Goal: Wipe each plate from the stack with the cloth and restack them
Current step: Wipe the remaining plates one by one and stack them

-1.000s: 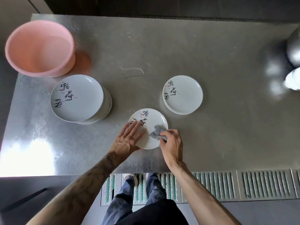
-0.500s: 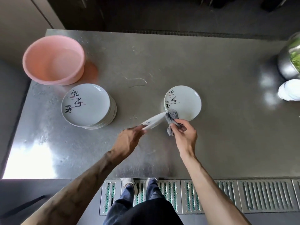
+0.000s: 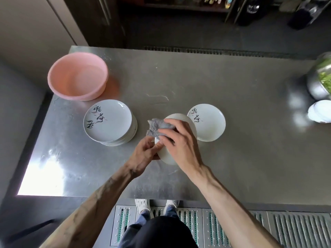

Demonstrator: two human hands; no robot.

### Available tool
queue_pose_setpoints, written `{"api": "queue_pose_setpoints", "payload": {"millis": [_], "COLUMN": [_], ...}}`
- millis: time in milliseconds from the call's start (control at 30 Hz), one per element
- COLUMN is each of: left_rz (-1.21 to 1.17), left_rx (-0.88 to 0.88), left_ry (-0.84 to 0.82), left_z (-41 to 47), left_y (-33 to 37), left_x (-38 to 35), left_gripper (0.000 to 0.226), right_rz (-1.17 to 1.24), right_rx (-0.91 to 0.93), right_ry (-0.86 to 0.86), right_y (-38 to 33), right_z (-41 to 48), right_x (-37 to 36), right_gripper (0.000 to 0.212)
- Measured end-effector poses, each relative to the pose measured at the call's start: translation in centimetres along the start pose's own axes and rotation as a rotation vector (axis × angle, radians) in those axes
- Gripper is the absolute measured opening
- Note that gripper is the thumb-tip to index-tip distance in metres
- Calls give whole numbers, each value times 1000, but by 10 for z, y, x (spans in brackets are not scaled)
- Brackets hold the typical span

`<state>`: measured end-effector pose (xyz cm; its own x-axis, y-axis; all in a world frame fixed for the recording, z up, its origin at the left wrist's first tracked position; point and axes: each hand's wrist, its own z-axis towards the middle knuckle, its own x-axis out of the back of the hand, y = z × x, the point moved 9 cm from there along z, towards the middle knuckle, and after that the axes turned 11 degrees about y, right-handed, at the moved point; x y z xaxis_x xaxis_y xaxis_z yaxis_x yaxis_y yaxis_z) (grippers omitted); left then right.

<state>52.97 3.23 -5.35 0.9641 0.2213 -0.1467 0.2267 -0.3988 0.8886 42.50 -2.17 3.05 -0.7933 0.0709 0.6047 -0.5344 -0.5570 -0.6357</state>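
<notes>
The plate is off the worktop now and flipped, back upward (face apparently done), between the left stack and right stack — the left hand pinches its rim, the right hand, fingers curled, presses the cloth on it.

On the desk, a basin sits far left, the tall stack before it, the low stack right of centre, one plate between them, perhaps more plates far right.
</notes>
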Motion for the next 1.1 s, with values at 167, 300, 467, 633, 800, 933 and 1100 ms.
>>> {"api": "queue_pose_setpoints", "payload": {"millis": [167,300,467,633,800,933,1100], "left_rz": [-41,-54,-48,-112,-238,-265,-275], "left_rx": [-40,-58,-43,-48,-67,-62,-58], "left_ry": [15,-5,-11,-6,23,33,39], "left_z": [-12,-16,-18,-24,-24,-27,-28], "left_y": [12,18,17,17,25,21,22], "left_x": [13,18,10,12,19,15,7], "left_gripper": [31,27,25,35,39,24,29], "right_rz": [-21,-15,-38,-23,59,38,-4], "right_rx": [-212,-338,26,-225,-521,-616,-491], "right_ry": [127,151,75,122,204,309,283], "right_y": [30,38,-32,9,42,39,16], "right_z": [21,27,20,29,13,-6,4], "right_x": [31,44,24,45,63,66,60], "right_gripper": [17,16,14,17,20,22,21]}}
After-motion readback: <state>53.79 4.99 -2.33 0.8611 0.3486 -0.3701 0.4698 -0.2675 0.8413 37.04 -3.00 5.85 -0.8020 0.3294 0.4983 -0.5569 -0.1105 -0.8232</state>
